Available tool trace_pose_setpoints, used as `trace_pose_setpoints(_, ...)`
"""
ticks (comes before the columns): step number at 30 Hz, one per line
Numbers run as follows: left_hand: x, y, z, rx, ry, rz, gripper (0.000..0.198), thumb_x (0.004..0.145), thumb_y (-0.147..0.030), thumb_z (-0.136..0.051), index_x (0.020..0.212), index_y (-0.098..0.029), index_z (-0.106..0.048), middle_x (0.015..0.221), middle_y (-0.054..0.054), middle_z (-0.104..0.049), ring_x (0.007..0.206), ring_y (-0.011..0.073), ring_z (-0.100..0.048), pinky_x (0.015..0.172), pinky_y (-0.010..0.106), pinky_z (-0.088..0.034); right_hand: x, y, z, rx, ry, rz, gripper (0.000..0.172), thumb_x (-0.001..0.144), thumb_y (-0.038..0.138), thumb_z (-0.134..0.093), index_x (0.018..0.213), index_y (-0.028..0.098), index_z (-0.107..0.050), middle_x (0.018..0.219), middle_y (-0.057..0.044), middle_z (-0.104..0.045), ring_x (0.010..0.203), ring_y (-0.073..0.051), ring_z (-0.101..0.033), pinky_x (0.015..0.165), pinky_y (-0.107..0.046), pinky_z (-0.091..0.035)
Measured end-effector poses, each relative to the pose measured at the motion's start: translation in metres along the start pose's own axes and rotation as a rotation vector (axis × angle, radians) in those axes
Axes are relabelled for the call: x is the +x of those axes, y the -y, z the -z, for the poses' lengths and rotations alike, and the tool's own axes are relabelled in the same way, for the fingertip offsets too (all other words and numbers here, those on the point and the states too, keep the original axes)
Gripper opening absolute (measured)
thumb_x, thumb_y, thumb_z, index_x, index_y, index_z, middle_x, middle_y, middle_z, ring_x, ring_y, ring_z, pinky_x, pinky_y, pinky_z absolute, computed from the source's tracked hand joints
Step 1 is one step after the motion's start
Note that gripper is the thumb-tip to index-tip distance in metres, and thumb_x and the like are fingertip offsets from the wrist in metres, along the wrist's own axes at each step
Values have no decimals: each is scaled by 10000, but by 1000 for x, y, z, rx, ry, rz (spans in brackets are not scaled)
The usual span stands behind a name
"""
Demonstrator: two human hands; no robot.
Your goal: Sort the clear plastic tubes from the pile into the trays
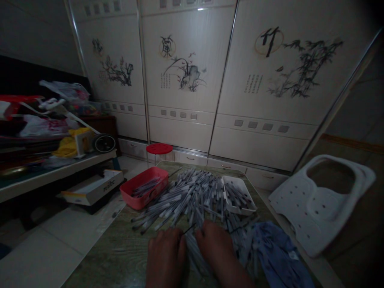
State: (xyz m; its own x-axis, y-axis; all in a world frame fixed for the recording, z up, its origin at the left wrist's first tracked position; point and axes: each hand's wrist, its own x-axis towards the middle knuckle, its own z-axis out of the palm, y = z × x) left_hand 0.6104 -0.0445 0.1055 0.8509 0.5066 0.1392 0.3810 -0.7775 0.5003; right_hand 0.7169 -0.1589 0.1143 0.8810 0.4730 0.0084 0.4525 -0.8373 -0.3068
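A big heap of grey pens (192,196) covers the middle of a low wooden table (120,252). My left hand (166,254) and my right hand (216,248) rest knuckles-up at the near edge of the heap, fingers curled down into the pens. A thin dark refill (189,229) sticks out between the two hands. What the fingers grip is hidden beneath them. A red tray (144,187) with a few pens sits at the table's left. A white tray (238,195) with pens sits at the right.
A blue cloth (276,256) lies on the table's near right. A white plastic seat (324,200) leans at the right. A red-lidded jar (159,151) stands behind the table. A cluttered shelf (54,160) and a box (93,188) are at the left, painted wardrobe doors (186,80) behind.
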Motion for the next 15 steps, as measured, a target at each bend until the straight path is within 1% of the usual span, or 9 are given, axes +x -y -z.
trace_pose_setpoints(3,1,-2,2,10,17,1,253,979,-238,-500,973,-246,-753,985,92,-766,1018,316,-647,867,409,-346,4,-2,3,-2,1,-14,225,935,246,-543,911,186,-758,938,-139,-824,910,-306,-788,682,-338,-444)
trace_pose_setpoints(7,1,-1,0,51,32,-3,241,969,-228,-520,981,-241,-761,1020,106,-749,1043,320,-631,874,403,-364,-4,-16,20,27,-23,-34,262,977,276,-480,885,211,-716,902,-106,-813,855,-263,-773,639,-317,-381)
trace_pose_setpoints(11,-2,0,-1,60,19,-5,238,961,-224,-536,1052,-234,-756,1078,110,-731,1082,319,-612,901,410,-375,-23,-45,33,82,-43,-67,287,1007,321,-428,843,230,-646,875,-65,-776,822,-220,-732,650,-292,-375)
trace_pose_setpoints(15,-3,1,-3,34,2,-18,255,945,-209,-546,1087,-235,-757,1107,102,-727,1099,323,-600,922,431,-390,-42,-79,26,332,-28,-100,299,965,403,-442,767,243,-599,724,-16,-714,712,-202,-678,609,-277,-372)
